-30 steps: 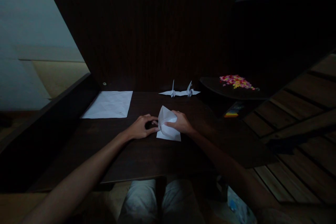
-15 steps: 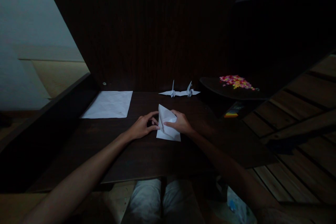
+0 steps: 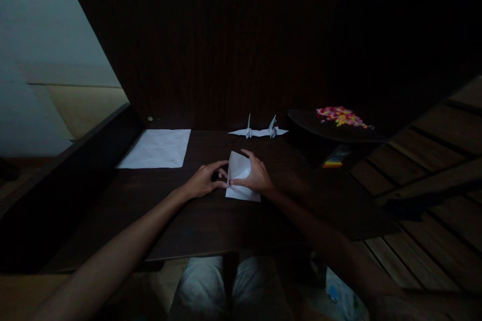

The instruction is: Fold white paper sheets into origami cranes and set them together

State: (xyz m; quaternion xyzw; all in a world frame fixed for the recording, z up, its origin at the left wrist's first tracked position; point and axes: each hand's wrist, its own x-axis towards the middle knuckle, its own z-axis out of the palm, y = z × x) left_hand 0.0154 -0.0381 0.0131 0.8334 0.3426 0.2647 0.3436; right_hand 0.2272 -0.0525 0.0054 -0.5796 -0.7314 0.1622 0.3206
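Mid-frame, pointed, folded white paper [image 3: 238, 164]; left hand [image 3: 205, 180] curled alongside, grip unclear; right hand [image 3: 258, 175] spread, thumb on paper.

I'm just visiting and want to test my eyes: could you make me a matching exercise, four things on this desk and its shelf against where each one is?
Things
1. Partly folded paper
2. Larger white sheet
3. Pointed paper figures
4. Pile of small colourful bits

Places
A. On the rounded shelf at the right
B. At the left of the desk, lying flat
C. Between the left hand and right hand
D. Along the desk's back edge

Pairs: 1-C, 2-B, 3-D, 4-A
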